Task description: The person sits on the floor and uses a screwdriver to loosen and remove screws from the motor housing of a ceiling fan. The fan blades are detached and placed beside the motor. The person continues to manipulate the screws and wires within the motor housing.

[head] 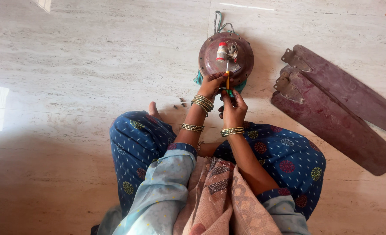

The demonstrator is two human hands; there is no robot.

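A round brown ceiling-fan motor housing (210, 55) lies on the marble floor in front of me, with a short white and red shaft part (222, 51) sticking up at its centre. My left hand (211, 85) rests on the housing's near rim. My right hand (233, 104) grips a screwdriver (227, 77) with an orange and green handle; its tip points into the housing next to the shaft. Both wrists carry bangles. I sit cross-legged in blue patterned cloth.
Several dark red fan blades (332, 109) with metal brackets lie stacked on the floor to the right. A teal cloth (198, 79) shows under the housing. A few small screws (180, 102) lie near my left foot (153, 110).
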